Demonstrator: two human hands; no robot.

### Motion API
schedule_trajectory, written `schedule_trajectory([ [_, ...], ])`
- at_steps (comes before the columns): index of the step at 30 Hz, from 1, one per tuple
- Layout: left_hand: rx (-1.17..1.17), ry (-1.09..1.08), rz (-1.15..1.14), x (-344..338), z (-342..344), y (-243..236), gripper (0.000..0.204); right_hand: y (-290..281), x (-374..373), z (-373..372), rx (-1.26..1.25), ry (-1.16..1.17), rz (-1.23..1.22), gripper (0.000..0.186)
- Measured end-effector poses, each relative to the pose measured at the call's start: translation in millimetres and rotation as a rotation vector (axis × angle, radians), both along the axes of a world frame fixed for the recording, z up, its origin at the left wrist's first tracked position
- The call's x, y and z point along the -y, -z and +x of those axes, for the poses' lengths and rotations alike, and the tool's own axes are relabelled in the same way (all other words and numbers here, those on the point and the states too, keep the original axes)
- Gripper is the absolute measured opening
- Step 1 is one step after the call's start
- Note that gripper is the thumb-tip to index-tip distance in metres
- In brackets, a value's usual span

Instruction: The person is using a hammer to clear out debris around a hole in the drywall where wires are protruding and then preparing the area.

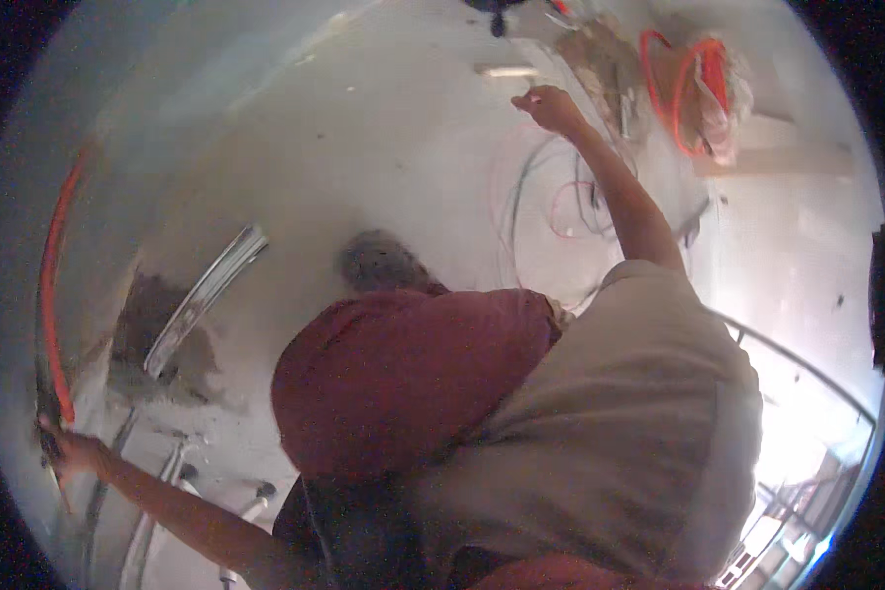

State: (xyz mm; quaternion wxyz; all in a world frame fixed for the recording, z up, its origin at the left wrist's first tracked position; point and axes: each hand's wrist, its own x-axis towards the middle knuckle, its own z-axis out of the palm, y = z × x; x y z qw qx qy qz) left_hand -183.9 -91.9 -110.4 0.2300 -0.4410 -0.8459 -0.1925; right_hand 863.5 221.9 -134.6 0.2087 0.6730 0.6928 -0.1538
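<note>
Far out at the lower left, my left hand (77,454) is closed, with a dark object by its fingers that is too blurred to name. Just beyond its fingertips lies the near end of a long orange-red strip or tube (54,295). My right hand (553,106) reaches to the upper middle right, its fingers drawn together in a pinch; whatever is between them, if anything, is too small to make out. Loops of thin dark and pinkish wire (511,202) spread beside my right forearm. A short pale strip (506,71) lies just past the right fingertips.
Silvery metal channels (206,300) lie over a dark patch on the grey floor (295,177) at left. Pale rods (152,506) lie near my left forearm. An orange-red coil of tubing (678,93) with whitish wrapping is at upper right. A dark railing (806,369) stands at lower right.
</note>
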Motion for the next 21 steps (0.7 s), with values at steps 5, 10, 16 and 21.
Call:
schedule_trajectory([
  [5,0.076,-0.025,0.143,-27.8,12.3,21.7,0.062,35.3,124.5,170.9,-0.247,0.313,0.415,0.039],
  [10,0.219,-0.135,0.182,-46.4,39.4,-21.0,0.054,68.4,213.3,234.2,-0.021,0.711,0.581,0.039],
  [16,0.161,-0.370,0.144,-73.5,122.4,-44.8,0.052,56.0,307.3,336.9,-1.035,1.115,0.500,0.031],
  [21,0.136,-0.257,0.113,-92.2,124.5,-37.6,0.055,80.8,352.5,386.0,-0.608,1.116,0.211,0.031],
])
